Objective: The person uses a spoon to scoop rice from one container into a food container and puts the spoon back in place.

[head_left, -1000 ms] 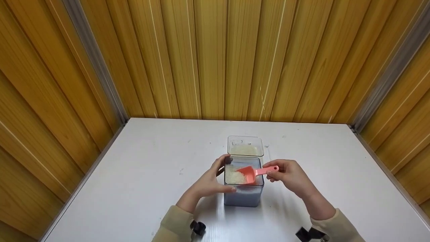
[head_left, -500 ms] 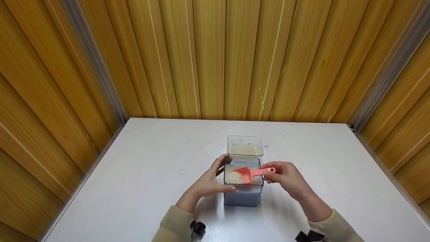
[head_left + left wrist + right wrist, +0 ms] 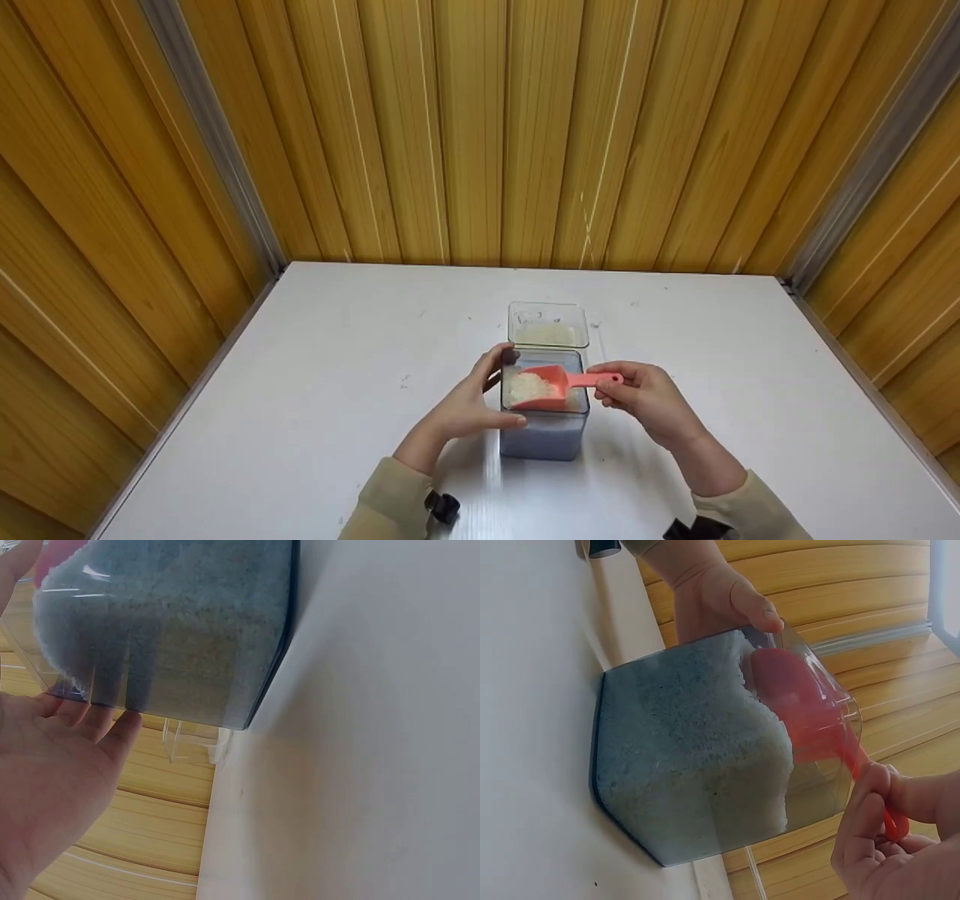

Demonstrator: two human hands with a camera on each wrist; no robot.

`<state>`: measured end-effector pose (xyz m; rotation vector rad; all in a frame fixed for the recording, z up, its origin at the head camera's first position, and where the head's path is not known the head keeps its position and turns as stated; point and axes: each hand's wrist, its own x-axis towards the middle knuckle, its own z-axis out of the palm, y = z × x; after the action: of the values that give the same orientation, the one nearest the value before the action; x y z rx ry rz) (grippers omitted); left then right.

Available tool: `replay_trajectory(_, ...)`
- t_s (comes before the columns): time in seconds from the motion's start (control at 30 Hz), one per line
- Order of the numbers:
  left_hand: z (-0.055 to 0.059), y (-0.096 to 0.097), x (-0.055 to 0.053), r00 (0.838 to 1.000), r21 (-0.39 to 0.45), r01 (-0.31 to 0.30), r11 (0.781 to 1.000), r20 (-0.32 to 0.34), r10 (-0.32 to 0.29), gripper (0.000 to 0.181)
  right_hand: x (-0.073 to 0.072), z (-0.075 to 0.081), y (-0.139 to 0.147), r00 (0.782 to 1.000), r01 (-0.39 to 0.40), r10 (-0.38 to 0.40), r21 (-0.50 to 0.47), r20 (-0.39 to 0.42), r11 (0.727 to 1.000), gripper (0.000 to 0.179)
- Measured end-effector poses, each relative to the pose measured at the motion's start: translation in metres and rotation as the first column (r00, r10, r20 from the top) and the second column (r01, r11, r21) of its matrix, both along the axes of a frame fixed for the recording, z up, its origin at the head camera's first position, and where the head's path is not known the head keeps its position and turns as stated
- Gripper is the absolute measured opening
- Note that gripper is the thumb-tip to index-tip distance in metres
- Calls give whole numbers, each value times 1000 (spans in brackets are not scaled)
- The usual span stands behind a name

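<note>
A clear blue-tinted container (image 3: 544,442), mostly filled with rice, stands upright on the white table. My left hand (image 3: 466,409) holds it at the left, thumb across the front wall and fingers at the far left side; its fingertips (image 3: 124,731) lie along the wall in the left wrist view. With thumb and fingers, my right hand (image 3: 645,397) pinches the handle of a coral-pink scoop (image 3: 551,401). The scoop lies level inside the container's mouth, heaped with rice (image 3: 531,387). Through the wall, the right wrist view shows its bowl above the rice surface.
Right behind the container sits a smaller clear plastic box (image 3: 550,335) with a thin layer of pale grains. The white table (image 3: 360,390) is bounded by wood-patterned panels (image 3: 465,150) at the back and sides. Black camera mounts (image 3: 444,508) sit on both wrists.
The scoop shifted left, then slightly back right, and its bowl has levelled out and holds more rice. My right hand moved with it; the left hand and container stayed put.
</note>
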<state>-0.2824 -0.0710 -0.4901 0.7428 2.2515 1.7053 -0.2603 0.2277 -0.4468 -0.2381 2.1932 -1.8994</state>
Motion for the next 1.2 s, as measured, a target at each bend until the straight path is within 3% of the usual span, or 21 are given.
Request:
replay_trajectory(0.33,0,-1,0,1000,-2,3,1000,5,-3,110,-2,-6,6,997,-50,56,-135,44,990,39)
replay_trajectory(0.67,0,0,0,1000,-14,3,1000,-7,-3,111,-6,-14,15,988,-106,134,-293,78,950,19)
replay_trajectory(0.83,1,0,1,1000,2,4,1000,-1,-4,112,-8,-15,18,982,-133,171,-346,80,929,19)
replay_trajectory(1.07,0,0,0,1000,6,0,1000,-2,0,112,-8,-8,22,981,-123,166,-347,96,930,17)
replay_trajectory(1.2,-1,0,0,1000,14,7,1000,-2,-7,111,-11,-3,24,982,-143,177,-367,62,919,19)
